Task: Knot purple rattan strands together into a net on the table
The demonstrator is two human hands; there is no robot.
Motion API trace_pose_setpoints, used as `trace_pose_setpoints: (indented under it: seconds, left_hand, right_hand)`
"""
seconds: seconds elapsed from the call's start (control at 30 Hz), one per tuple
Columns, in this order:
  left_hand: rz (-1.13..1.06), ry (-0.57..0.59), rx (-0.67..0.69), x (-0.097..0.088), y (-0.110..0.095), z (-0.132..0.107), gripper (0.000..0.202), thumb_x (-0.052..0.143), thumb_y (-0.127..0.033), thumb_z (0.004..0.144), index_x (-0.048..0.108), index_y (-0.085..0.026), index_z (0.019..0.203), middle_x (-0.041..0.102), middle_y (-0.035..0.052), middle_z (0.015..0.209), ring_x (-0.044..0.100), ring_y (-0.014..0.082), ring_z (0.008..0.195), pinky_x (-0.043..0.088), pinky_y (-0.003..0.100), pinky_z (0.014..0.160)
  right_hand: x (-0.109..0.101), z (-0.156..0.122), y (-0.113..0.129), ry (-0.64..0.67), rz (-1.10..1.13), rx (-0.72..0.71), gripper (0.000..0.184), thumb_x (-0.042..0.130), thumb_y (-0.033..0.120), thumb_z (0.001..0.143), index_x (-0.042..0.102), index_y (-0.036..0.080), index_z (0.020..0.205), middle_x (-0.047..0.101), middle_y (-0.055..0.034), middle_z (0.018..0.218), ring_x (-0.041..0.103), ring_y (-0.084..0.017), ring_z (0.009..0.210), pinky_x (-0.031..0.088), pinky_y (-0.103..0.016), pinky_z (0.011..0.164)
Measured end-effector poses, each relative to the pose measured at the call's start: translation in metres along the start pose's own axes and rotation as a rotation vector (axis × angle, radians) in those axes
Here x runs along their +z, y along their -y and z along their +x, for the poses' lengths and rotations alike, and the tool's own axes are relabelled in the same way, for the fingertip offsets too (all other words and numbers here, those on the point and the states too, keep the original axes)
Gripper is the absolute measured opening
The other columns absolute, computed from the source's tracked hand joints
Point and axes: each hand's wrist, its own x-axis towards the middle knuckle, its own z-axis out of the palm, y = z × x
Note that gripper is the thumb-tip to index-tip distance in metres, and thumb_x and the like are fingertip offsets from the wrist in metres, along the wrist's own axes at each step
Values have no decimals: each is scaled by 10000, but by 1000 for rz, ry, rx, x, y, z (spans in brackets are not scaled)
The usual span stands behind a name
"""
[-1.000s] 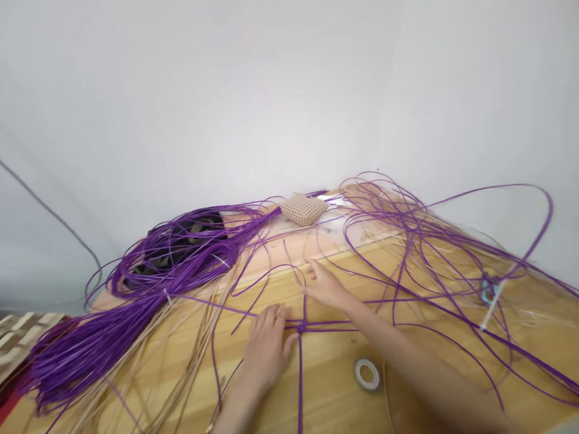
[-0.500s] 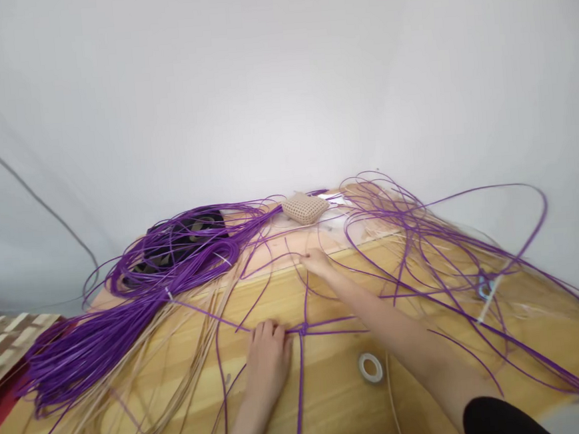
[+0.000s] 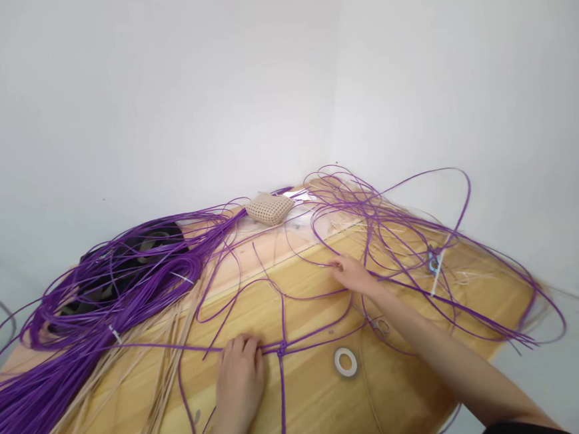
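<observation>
The knotted thin purple plastic cords (image 3: 281, 349) are pinned to the wooden tabletop (image 3: 314, 402), near centre, by the flattened left hand (image 3: 239, 381), which clasps nothing. A farther strand is touched by the right hand (image 3: 354, 275); its grip cannot be told. Light, springy, slick cord seems best pinched beside the knot.

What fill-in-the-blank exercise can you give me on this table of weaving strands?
1. The strands knotted beside the left hand are coloured ____.
2. The tape roll on the wooden table is coloured ____.
3. The right hand touches loose loops and reaches ____ from the person than the left hand.
Missing words: purple; white; farther.
</observation>
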Motion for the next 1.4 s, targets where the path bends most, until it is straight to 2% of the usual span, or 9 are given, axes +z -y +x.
trace_pose_setpoints:
  seconds: [0.13, 0.27, 0.43, 0.57, 0.8, 0.93, 1.03, 1.17, 1.4]
  left_hand:
    - [-28, -20, 51, 0, 6, 3, 276, 401, -184, 849, 645, -179, 977, 638, 101, 979, 583, 237, 927, 471, 396, 829]
    - [-48, -54, 112, -3, 2, 11, 251, 421, -195, 835, 648, -180, 942, 643, 98, 961, 589, 243, 912, 480, 407, 808]
    - [-73, -125, 230, -10, -27, 32, 221, 432, -188, 820, 643, -169, 884, 641, 101, 913, 586, 252, 864, 475, 418, 771]
    - [-148, -94, 346, -16, -57, 61, 242, 411, -218, 840, 644, -167, 885, 642, 103, 911, 586, 248, 874, 472, 410, 780]
    - [-456, 307, 447, -41, -99, 133, 233, 459, -273, 815, 647, -164, 898, 667, 64, 885, 611, 181, 849, 487, 326, 787]
    - [-473, 481, 519, -34, -126, 156, 235, 480, -237, 796, 653, -153, 931, 682, 68, 948, 616, 172, 869, 487, 315, 801]
    - [-460, 557, 582, -16, -148, 159, 253, 478, -211, 808, 654, -143, 976, 685, 74, 967, 611, 176, 894, 481, 328, 836]
    - [-376, 525, 695, 8, -173, 150, 324, 473, -145, 810, 626, -130, 1095, 637, 106, 1121, 557, 204, 1062, 423, 361, 960]
    - [-115, 494, 859, 36, -207, 121, 534, 543, -293, 838, 421, -219, 1352, 355, 93, 1459, 274, 283, 1359, 255, 502, 1095]
  right_hand:
    - [-38, -16, -42, -179, -54, 87, 245, 519, 214, 773, 687, 124, 927, 664, -98, 914, 597, -196, 868, 448, -296, 791]
    - [-79, -53, -94, -392, -99, 237, 261, 489, 258, 779, 681, 141, 912, 672, -95, 919, 606, -183, 803, 451, -285, 712]
    - [-119, -109, -161, -616, -159, 527, 249, 512, 258, 724, 684, 124, 843, 683, -104, 794, 609, -204, 682, 417, -290, 582]
    - [-129, -134, -191, -627, -151, 614, 184, 566, 247, 668, 688, 145, 761, 679, -89, 719, 618, -220, 660, 420, -295, 549]
    - [-109, -146, -195, -516, -82, 527, 180, 570, 244, 684, 696, 152, 774, 696, -59, 743, 639, -183, 668, 471, -273, 595]
    - [-94, -149, -184, -472, -65, 457, 203, 556, 290, 735, 696, 162, 808, 697, -64, 822, 636, -174, 711, 479, -274, 647]
    - [-86, -149, -172, -435, -60, 422, 201, 553, 290, 758, 700, 173, 831, 685, -63, 852, 622, -164, 727, 474, -270, 678]
    - [-80, -148, -161, -360, -108, 355, 231, 518, 265, 804, 698, 158, 902, 667, -76, 870, 604, -181, 817, 457, -284, 750]
    - [-67, -151, -159, -333, -253, 335, 281, 504, 249, 838, 654, 148, 1053, 639, -89, 975, 570, -232, 946, 420, -345, 853]
